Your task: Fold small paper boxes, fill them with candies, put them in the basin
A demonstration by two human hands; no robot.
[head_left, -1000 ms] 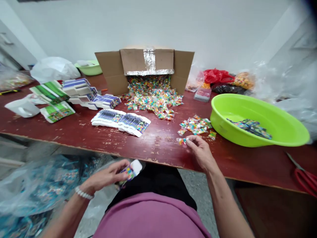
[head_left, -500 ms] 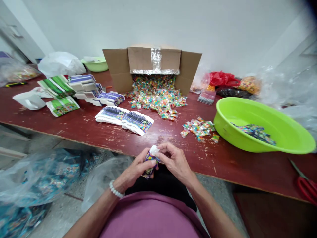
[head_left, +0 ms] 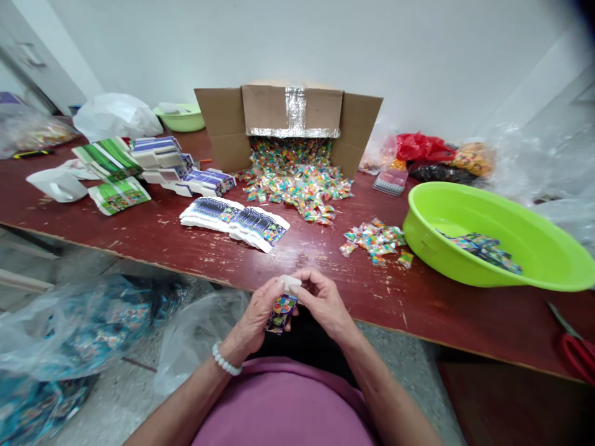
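Observation:
Over my lap, just off the table's front edge, I hold a small purple printed card box (head_left: 281, 311) with a white end flap on top. My left hand (head_left: 258, 314) is wrapped round its left side, with the thumb up at the flap. My right hand (head_left: 322, 301) pinches the flap's right side between thumb and fingers. Whatever lies inside the box is hidden. Beyond my hands, flat purple-and-white boxes (head_left: 236, 221) lie fanned out in overlapping rows. A small heap of wrapped candies (head_left: 374, 240) sits to the right of them.
An open cardboard box (head_left: 292, 111) spills wrapped candies onto the red table (head_left: 186, 254). At the right stand a green basin (head_left: 446, 263) holding dark packets and red-handled scissors (head_left: 576, 353). Stacked green cartons (head_left: 108, 159) and a white mug (head_left: 56, 184) are at left. Plastic bags (head_left: 93, 328) lie on the floor.
My left thumb has moved up from the box's front to its white flap. The flap now looks folded over, where before it stood up.

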